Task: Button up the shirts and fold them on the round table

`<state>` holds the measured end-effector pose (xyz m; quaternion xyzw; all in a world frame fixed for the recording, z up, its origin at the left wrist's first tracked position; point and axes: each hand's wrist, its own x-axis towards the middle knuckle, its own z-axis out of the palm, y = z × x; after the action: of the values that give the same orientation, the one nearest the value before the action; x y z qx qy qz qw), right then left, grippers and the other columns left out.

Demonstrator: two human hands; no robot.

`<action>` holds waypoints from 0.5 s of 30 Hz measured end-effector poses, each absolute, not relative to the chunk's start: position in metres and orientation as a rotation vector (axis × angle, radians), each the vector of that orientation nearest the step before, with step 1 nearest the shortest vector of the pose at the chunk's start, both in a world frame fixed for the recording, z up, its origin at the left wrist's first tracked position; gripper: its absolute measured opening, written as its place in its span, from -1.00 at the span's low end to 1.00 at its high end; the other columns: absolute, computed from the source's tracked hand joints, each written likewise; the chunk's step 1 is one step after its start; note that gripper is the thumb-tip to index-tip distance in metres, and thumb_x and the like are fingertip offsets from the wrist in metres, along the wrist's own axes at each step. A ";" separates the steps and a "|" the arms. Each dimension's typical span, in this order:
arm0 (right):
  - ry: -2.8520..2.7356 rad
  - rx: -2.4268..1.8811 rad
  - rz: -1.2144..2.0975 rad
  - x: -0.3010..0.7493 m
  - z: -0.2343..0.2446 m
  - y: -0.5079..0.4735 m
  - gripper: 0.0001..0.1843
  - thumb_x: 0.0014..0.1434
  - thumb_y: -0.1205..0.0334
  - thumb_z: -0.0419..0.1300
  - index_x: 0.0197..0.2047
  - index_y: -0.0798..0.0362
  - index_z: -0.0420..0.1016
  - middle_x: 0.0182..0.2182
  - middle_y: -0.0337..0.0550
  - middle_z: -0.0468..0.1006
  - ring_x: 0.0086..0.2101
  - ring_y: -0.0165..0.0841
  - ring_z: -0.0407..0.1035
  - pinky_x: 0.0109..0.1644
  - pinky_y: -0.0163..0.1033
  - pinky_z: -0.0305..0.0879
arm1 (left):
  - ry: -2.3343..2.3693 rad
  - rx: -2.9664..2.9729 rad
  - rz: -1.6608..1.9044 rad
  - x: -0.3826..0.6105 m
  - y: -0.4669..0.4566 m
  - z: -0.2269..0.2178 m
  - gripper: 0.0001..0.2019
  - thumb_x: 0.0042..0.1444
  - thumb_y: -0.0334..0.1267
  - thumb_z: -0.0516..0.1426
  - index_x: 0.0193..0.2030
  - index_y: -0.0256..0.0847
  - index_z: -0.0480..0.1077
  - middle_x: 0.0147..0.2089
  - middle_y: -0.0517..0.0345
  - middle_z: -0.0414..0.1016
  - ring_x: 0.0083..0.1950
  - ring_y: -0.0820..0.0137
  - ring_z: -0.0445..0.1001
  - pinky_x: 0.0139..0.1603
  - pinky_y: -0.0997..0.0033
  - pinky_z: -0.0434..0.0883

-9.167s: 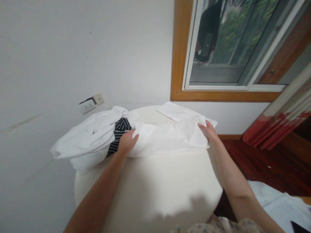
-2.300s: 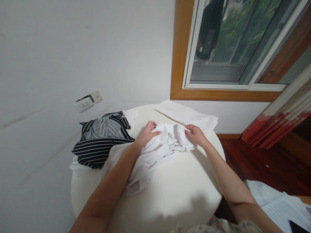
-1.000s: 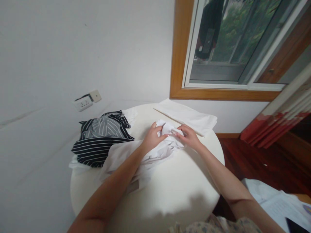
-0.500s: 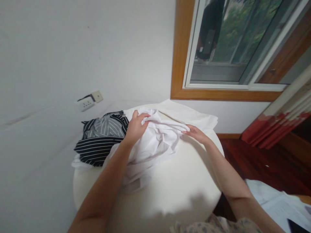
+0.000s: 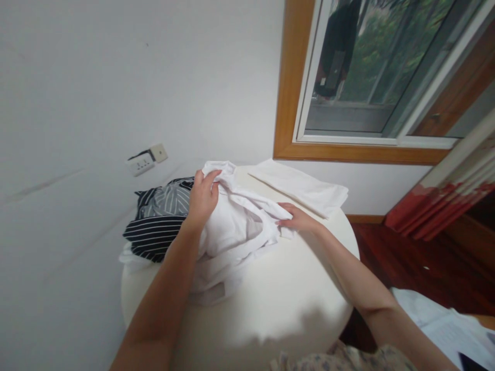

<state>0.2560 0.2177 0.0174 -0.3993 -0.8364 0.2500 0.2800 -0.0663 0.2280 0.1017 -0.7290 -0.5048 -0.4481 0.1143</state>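
Spreading across the far side and the left, it's the wall, and up against it stands the round white table. Far right, a window in a wooden frame looks out on greenery.

Onto the table: the white cloth lies rumpled across the middle, raised in loose folds toward the far left. Left of it sits the striped cloth, black with white lines, some white fabric poking out underneath; the forearm hides where the two cloths meet. Far right, the folded cloth lies flat at the table's edge.

And the hands! The left hand, fingers narrow, pinches the white cloth at its far left; the right hand has its right end between thumb and fingers. Smallest of all, a socket on the wall, far left.
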 end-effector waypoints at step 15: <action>-2.102 -1.185 1.308 0.343 0.092 0.162 -0.44 -0.03 -0.04 0.30 -0.02 0.11 0.46 -0.18 -0.11 0.56 -0.23 -0.26 0.44 -0.17 -0.27 0.37 | -1.375 -2.554 -1.046 -0.036 0.226 0.091 -0.64 0.23 -0.29 -0.03 0.15 -0.19 0.32 -0.02 0.00 0.28 0.01 0.28 0.35 0.14 0.26 0.31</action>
<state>0.3426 0.1621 0.0916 -0.4233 -0.7508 0.4671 0.1974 -0.0362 0.2259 0.0909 -0.8280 -0.4456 -0.3392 0.0289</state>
